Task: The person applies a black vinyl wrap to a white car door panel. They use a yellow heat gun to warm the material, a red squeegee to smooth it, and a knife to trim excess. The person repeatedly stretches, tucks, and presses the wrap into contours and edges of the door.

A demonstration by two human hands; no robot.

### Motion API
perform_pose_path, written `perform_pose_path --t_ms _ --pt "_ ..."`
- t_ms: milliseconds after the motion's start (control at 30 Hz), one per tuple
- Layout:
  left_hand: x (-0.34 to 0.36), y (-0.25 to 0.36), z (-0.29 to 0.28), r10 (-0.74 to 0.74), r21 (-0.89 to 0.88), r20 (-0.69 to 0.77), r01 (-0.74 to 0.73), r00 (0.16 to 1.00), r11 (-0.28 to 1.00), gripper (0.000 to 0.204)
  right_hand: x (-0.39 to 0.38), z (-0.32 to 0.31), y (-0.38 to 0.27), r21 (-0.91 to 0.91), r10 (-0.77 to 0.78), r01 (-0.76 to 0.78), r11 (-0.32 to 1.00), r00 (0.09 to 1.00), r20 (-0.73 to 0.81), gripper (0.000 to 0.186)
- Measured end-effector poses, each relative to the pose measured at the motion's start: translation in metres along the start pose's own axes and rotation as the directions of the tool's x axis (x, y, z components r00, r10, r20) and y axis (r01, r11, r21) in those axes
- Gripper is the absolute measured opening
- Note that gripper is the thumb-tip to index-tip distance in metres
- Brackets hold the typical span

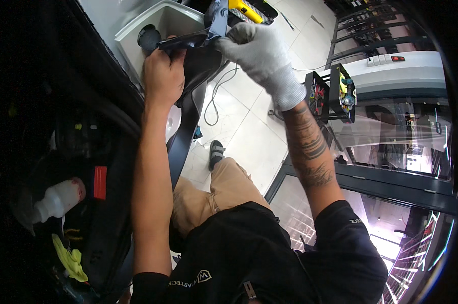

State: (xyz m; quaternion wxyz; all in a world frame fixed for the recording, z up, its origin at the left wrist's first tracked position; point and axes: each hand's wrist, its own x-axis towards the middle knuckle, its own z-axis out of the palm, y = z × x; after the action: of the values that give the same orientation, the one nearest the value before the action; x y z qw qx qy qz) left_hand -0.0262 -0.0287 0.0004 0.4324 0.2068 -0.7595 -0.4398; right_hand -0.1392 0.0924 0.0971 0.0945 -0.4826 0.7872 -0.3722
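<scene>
A dark, glossy, flexible sheet (202, 63), like vinyl film, is stretched between my two hands. My left hand (163, 76) is bare; its fingers are closed on the sheet's left edge, with the fingertips partly hidden. In a light grey knitted glove, my right hand (257, 55) pinches the sheet's upper right part, where it folds and shines. Just beyond my left hand stands a whitish open container (130, 38), with a round black piece (149, 37) at its inner side. A long dark strip or panel edge (181, 142) runs down from the sheet toward my legs.
A yellow and black tool (249, 11) lies at the top. On the right stands a black tool caddy (335, 93); a cable (212, 109) loops over the tiled floor. At left, a dark interior holds a white bottle (61, 199), a red block (100, 183) and a yellow-green glove (69, 257).
</scene>
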Motion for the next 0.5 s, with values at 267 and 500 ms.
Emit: perform_pose_path --t_ms 267,500 --pt "-0.001 0.006 0.000 0.085 0.034 -0.083 -0.083 0.993 0.996 0.019 -0.025 0.045 0.050 0.010 -0.020 0.022 1.000 0.986 -0.164 0.022" --pt "0.010 0.017 -0.019 -0.030 -0.047 0.166 0.039 0.986 0.998 0.024 0.013 -0.003 -0.010 -0.059 0.050 -0.049 0.997 0.998 0.025 0.025"
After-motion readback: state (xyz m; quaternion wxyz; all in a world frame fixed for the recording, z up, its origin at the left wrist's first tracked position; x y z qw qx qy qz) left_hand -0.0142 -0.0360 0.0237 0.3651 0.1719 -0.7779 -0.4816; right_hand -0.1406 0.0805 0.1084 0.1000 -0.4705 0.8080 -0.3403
